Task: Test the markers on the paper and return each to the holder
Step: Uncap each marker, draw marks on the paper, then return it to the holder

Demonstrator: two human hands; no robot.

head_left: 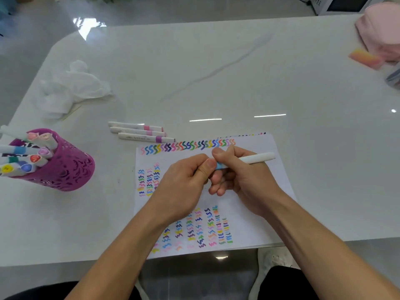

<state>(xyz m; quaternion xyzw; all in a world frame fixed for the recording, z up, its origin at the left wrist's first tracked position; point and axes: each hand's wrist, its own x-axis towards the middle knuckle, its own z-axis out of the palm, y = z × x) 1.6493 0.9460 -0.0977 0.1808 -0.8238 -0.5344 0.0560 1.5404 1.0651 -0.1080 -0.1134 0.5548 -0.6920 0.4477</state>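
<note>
A white marker (255, 159) with a light blue band lies across my two hands above the paper (249, 213). My right hand (236, 176) grips its barrel, the long white end pointing right. My left hand (186, 187) pinches the marker's left end, at the blue band; whether that end is a cap is hidden by my fingers. The paper carries rows of coloured squiggles. A purple perforated holder (65, 169) with several markers stands at the left. Three white markers (140, 133) with pink and purple bands lie on the table beyond the paper.
Crumpled white tissue (71, 87) lies at the back left. A pink cloth item (381, 29) and an orange-pink block (365, 58) sit at the far right. The table's front edge (65, 263) runs just under the paper.
</note>
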